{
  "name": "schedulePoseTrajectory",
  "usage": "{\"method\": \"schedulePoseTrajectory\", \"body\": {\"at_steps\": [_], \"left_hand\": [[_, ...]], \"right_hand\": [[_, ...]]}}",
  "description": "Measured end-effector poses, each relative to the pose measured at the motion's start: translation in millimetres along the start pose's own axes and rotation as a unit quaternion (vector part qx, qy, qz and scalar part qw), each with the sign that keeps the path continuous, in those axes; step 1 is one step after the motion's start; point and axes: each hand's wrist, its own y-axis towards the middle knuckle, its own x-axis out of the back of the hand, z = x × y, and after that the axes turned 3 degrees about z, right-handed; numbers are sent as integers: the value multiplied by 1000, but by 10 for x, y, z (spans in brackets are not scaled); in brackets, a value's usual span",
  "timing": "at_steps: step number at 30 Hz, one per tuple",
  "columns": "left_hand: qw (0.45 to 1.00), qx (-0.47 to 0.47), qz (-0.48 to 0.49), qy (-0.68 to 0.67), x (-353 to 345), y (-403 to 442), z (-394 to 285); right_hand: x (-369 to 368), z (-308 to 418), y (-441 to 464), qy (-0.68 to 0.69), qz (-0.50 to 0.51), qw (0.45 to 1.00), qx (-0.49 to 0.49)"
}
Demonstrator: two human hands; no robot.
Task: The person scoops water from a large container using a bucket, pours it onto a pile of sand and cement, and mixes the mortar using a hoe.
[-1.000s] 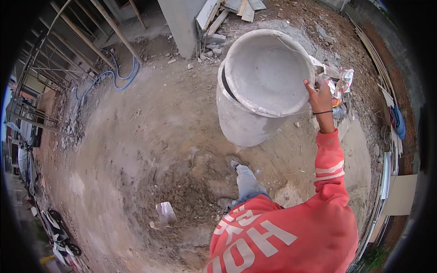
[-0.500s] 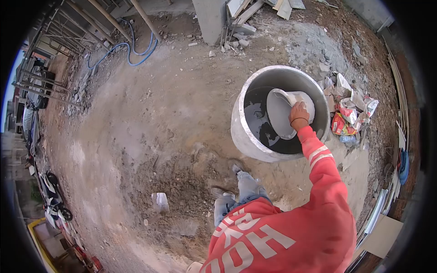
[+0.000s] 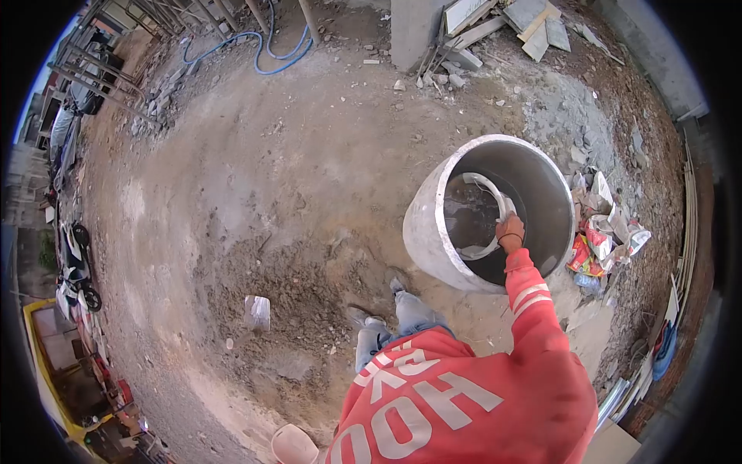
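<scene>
A round concrete tank point(image 3: 427, 226) with water in its bottom stands ahead and to the right. Inside it a pale bucket point(image 3: 502, 204) is low in the water, its mouth facing up and its rim showing as a light ring. My right hand point(image 3: 510, 231) reaches over the tank's near edge, its fingers closed on the bucket's rim. Most of the bucket's body is hidden. My left hand is out of sight. At the bottom edge, beside my red sweatshirt point(image 3: 464, 394), a second pale bucket point(image 3: 294, 445) is partly visible.
Torn bags point(image 3: 603, 232) lie right of the tank. Broken boards point(image 3: 495, 27) and a concrete pillar point(image 3: 416, 35) stand behind. A blue hose point(image 3: 270, 72) lies at the back left. A light flat piece point(image 3: 257, 312) rests on the dirt near my feet.
The bucket has gone from lying tilted above the water to sitting lower with its mouth up. My right hand has moved down with it. The view has shifted, showing the second bucket more.
</scene>
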Motion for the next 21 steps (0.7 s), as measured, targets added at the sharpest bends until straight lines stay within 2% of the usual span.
{"method": "schedulePoseTrajectory", "body": {"at_steps": [3, 4, 5, 6, 7, 8, 9, 10, 11, 12, 13, 15, 16, 18, 21], "left_hand": [[999, -28, -12, 40, -55, 96, 114], [999, -27, -36, 14, -48, 204, 240], [989, -51, -86, -113, -48, 422, 346], [965, 25, -144, -217, -107, 611, 466], [944, 46, -127, -302, -25, 646, 277], [920, 44, -134, -367, -26, 751, 229], [929, 44, -127, -344, -41, 823, 205], [964, 39, -120, -234, -109, 1045, 424], [990, 27, -85, -106, -69, 1065, 313], [991, -3, -133, 8, -275, 1320, 612], [987, -6, -163, 3, -355, 1379, 569], [985, 17, -168, -18, -132, 908, -189], [987, 1, -149, -67, -219, 993, -108], [980, -42, -109, -159, -429, 1189, 126], [966, -17, -113, -232, -549, 1083, 195]], "right_hand": [[337, -258, -4, 36, -64, 997, -10], [390, -419, 71, 34, -62, 997, -14], [545, -466, 35, 30, -67, 997, -16], [642, -598, 55, 27, -79, 997, 5], [813, -633, 16, 28, -69, 997, 19], [929, -697, 36, 149, -18, 989, -16], [1098, -753, -10, 177, -23, 984, -14], [872, -1426, 461, 208, -115, 968, 85], [1109, -1400, 413, 311, -59, 948, 20], [1370, -1325, 341, 405, -17, 913, -54], [1647, -1226, 180, 369, -48, 926, -59], [2188, -688, -434, 342, -81, 935, -41], [2325, -694, -440, 399, -77, 912, -55], [2486, -566, -460, 395, -89, 914, -27], [2584, -229, -617, 365, -106, 925, 23]]}}
